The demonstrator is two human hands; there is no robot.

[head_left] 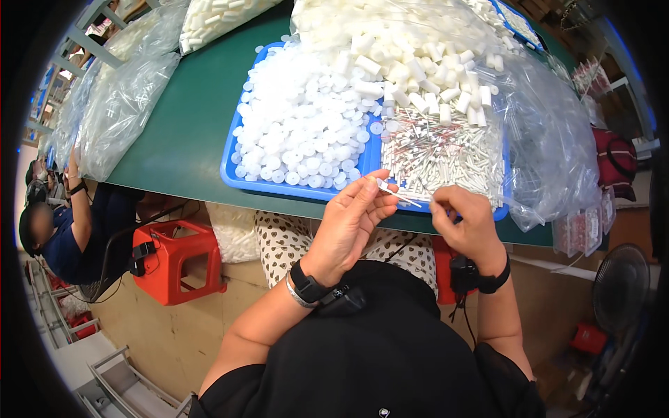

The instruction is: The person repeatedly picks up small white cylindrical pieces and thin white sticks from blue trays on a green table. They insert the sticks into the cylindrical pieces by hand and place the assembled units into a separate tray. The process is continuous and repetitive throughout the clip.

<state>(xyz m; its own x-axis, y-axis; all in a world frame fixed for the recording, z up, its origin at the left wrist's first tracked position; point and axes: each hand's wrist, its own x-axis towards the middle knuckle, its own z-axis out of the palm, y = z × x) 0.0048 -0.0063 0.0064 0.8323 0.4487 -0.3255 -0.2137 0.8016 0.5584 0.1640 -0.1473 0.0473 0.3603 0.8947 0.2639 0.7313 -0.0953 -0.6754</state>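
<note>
My left hand is closed, thumb against fingers, on thin white sticks that point to the right over the near edge of the trays. A small white piece shows at its fingertips. Beside the sticks' free ends, my right hand is curled with thumb and fingertips together; whatever it pinches is too small to make out. Beneath both hands, the right blue tray holds a heap of short thin white sticks, some with reddish parts. White cylinders are piled behind them. Translucent white discs fill the left blue tray.
A green table carries the trays. Clear plastic bags lie at the right and far left; another bag of white cylinders is at the back. A person sits left near a red stool. A fan stands right.
</note>
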